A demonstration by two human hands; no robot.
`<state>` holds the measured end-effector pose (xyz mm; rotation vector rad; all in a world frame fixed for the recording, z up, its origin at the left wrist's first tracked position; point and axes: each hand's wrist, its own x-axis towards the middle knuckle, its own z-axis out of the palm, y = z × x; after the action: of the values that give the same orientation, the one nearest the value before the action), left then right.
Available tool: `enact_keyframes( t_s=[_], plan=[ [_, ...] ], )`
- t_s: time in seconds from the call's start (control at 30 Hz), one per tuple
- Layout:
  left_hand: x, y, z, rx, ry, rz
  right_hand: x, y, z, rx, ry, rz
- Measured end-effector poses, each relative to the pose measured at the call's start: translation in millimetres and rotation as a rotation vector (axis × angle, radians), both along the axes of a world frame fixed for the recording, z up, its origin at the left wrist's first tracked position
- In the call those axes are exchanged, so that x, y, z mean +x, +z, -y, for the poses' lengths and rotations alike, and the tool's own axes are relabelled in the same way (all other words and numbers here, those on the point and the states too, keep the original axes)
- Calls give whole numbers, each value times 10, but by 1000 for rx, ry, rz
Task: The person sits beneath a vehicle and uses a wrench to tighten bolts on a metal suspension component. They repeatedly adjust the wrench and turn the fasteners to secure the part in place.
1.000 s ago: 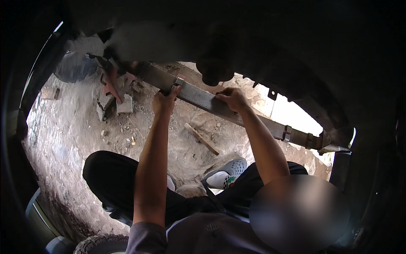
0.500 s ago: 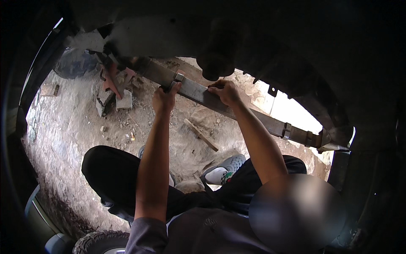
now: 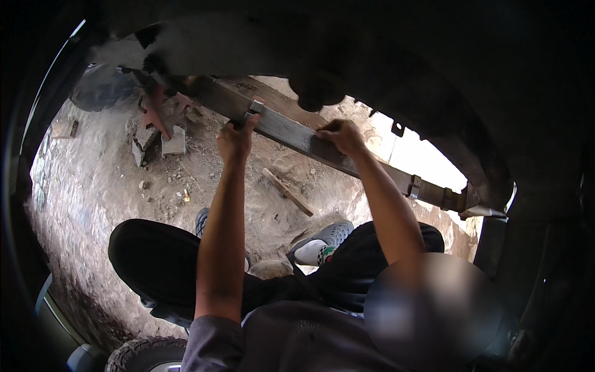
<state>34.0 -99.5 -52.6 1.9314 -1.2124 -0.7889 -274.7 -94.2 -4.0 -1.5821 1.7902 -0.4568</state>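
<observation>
From the head camera, a long, flat metal bar [image 3: 285,131] runs aslant under the dark underside of a vehicle, dropping from upper left to lower right. Its lit stretch is dull grey and streaky, browner toward the right end. A square-edged metal clamp [image 3: 255,106] wraps it on the left, and a second clamp [image 3: 414,186] sits farther right.

The left hand [image 3: 235,141] grips the bar's near edge just beside the first clamp, thumb uppermost, fingers curled in. The right hand [image 3: 343,135] touches the bar to the right of that, fingers bunched close together (whether something small is pinched there, I cannot tell).

Above hangs a rounded, dark part [image 3: 317,93]. Below, the ground [image 3: 93,186] is rough and pale, scattered with crumbs of rubble. On it lie a straight wooden stick [image 3: 287,192] and a broken, angular block [image 3: 174,141], near a reddish, jagged stand [image 3: 153,110]. A knobbly-treaded tyre [image 3: 145,344] shows at the lower left.
</observation>
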Motion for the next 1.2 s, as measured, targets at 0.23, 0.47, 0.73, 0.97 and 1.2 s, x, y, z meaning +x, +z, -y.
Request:
enact_keyframes(
  t_s=[0.23, 0.47, 0.73, 0.97, 1.2],
  plan=[
    [-14, 16, 86, 63, -60, 97, 288, -114, 167, -148, -4, -8],
    [107, 13, 59, 92, -83, 73, -177, 39, -29, -7, -42, -29],
    [70, 1, 70, 106, -63, 57, 238, -94, 183, -61, -34, -12],
    [107, -3, 113, 116, -49, 135, 175, -67, 115, -99, 13, -8],
    [40, 105, 42, 115, -59, 35, -127, 11, -75, -27, -11, -48]
  ],
)
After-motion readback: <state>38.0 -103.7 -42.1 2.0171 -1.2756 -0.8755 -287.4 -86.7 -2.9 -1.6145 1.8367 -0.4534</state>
